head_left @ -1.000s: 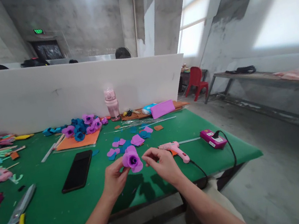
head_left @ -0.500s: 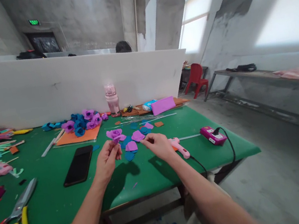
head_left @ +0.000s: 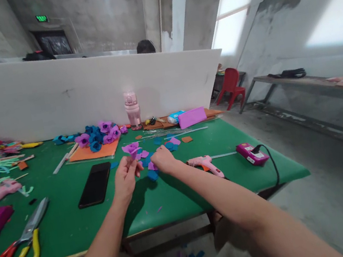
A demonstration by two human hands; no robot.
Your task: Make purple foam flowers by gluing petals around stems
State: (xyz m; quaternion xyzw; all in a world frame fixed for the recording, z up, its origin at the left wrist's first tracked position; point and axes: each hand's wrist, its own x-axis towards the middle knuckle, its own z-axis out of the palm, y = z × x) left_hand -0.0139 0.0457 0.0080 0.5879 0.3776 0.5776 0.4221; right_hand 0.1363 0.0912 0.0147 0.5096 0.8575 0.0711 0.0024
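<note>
My left hand [head_left: 126,174] pinches the base of a purple paper flower [head_left: 132,149], holding it upright above the table. Close to its right, my right hand [head_left: 163,159] is closed with its back toward me. Its fingertips point at the flower and are mostly hidden, so whatever they hold cannot be made out. Under and around both hands lie loose purple petals [head_left: 174,141] and blue petals [head_left: 153,175]. A pink glue gun [head_left: 206,164] rests just right of my right wrist.
Left of my hands lie a black phone [head_left: 95,185] and large scissors [head_left: 28,238]. Finished purple and blue flowers [head_left: 94,137] sit on orange sheets behind. A pink bottle [head_left: 133,111] stands against the white partition [head_left: 85,90]. A purple box with a cable [head_left: 251,154] is at right.
My right hand has moved left and slightly up, closer to the flower, and turned its back to me. The purple petal at its fingertips is no longer visible. My left hand still holds the flower.
</note>
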